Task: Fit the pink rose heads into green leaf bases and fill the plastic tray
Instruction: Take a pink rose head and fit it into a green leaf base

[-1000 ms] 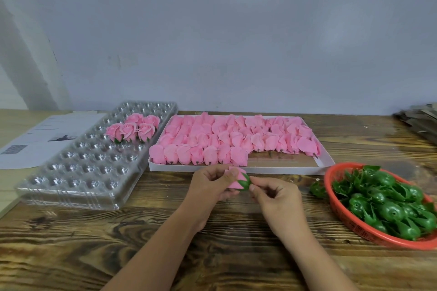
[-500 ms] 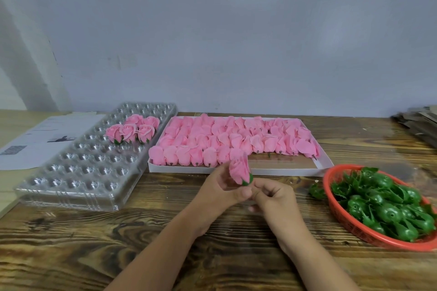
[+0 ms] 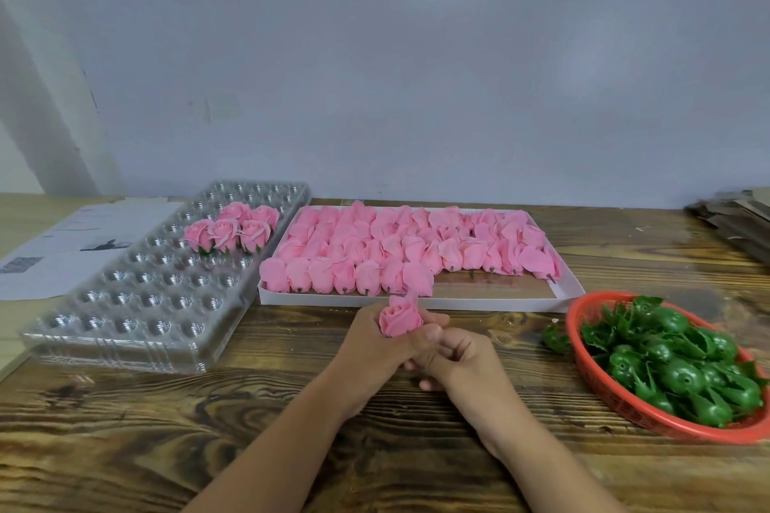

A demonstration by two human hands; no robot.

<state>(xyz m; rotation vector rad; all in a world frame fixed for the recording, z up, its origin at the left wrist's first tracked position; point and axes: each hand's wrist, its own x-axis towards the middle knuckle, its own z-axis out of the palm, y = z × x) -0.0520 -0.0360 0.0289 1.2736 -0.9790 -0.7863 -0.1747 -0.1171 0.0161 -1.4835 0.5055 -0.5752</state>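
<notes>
My left hand (image 3: 375, 342) grips a pink rose head (image 3: 400, 317) upright, bloom facing me, just in front of the white box. My right hand (image 3: 458, 358) is curled against the rose's underside; the green leaf base is hidden between the fingers. The clear plastic tray (image 3: 137, 304) lies at the left with several finished roses (image 3: 233, 230) near its far end. The white box (image 3: 491, 298) holds several rows of loose pink rose heads (image 3: 400, 250). A red basket (image 3: 600, 379) at the right holds green leaf bases (image 3: 683, 367).
One loose leaf base (image 3: 556, 339) lies on the wooden table beside the basket. A printed paper sheet (image 3: 62, 242) lies at the far left. Stacked cardboard (image 3: 737, 221) sits at the far right edge. A grey wall stands right behind the table.
The rose turned from lying sideways to standing upright with its bloom facing me. My right hand slid under it, and the green base went out of sight.
</notes>
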